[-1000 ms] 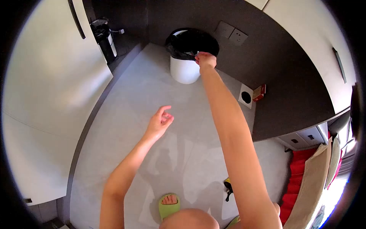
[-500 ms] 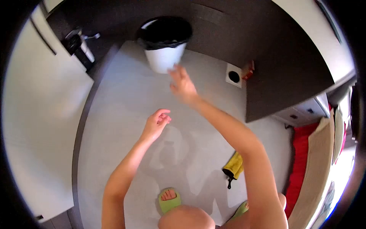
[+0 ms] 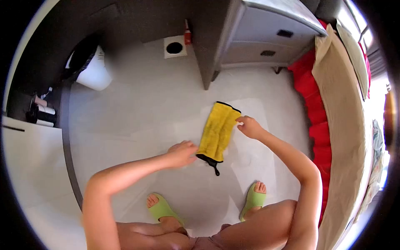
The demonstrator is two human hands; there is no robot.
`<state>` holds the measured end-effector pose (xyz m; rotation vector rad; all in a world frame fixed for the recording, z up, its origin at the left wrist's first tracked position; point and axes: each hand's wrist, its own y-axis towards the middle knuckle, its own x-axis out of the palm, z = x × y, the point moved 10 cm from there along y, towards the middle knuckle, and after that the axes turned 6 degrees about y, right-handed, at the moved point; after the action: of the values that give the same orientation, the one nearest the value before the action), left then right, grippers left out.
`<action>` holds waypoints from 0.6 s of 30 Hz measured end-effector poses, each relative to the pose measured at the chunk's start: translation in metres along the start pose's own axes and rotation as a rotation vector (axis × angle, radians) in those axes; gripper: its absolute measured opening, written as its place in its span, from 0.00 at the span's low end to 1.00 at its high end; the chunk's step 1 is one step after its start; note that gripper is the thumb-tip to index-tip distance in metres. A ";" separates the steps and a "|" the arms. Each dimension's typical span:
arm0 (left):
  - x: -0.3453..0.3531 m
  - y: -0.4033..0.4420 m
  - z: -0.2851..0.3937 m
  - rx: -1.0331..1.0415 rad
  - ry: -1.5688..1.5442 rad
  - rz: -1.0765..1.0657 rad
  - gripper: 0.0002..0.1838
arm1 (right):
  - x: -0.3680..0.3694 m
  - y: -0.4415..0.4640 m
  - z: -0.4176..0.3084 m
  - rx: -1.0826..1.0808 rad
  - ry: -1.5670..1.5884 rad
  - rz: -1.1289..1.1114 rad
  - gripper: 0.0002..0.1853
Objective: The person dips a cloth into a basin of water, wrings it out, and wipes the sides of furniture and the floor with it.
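Observation:
A yellow cloth with black edging and a black hanging loop lies on the grey floor in front of my feet, its loop end towards me. My right hand is at the cloth's upper right edge, index finger and thumb apart. At the lower left corner, beside the black edging, is my left hand with its fingers loosely bent. Both hands look empty; whether the fingertips touch the cloth I cannot tell.
Green slippers are on my feet. A white bin with a black liner stands back left, a red bottle by the wall. Grey drawers stand back right; a bed with a red skirt runs along the right.
My view has turned right, bringing the yellow cloth to the middle and shifting the bin left. Both hands have moved from in front of the bin to either side of the cloth.

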<state>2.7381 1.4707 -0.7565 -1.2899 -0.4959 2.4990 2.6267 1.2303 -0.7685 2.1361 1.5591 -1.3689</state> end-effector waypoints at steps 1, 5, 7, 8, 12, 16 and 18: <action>-0.001 0.027 0.016 0.026 0.067 0.118 0.23 | 0.004 0.003 0.005 -0.050 -0.002 0.013 0.18; 0.011 0.110 0.043 -0.261 0.039 0.405 0.38 | 0.019 0.010 0.023 -0.051 0.048 -0.011 0.18; 0.017 0.124 0.044 -0.422 0.032 0.525 0.43 | 0.015 0.009 0.024 -0.113 0.069 0.027 0.18; 0.028 0.125 0.044 -0.503 0.049 0.535 0.47 | 0.015 0.008 0.028 -0.119 0.065 0.014 0.18; 0.040 0.120 0.040 -0.587 0.108 0.597 0.51 | 0.010 0.016 0.041 -0.096 0.155 -0.028 0.18; 0.018 0.122 0.010 -0.596 -0.078 0.585 0.43 | 0.031 0.047 0.062 -0.038 0.372 -0.027 0.23; -0.007 0.117 -0.007 -0.525 -0.270 0.579 0.39 | 0.027 0.043 0.040 -0.130 0.306 0.151 0.26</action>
<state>2.7368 1.3639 -0.8055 -1.4326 -1.0219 3.1936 2.6398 1.2054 -0.8267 2.4104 1.4989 -0.9015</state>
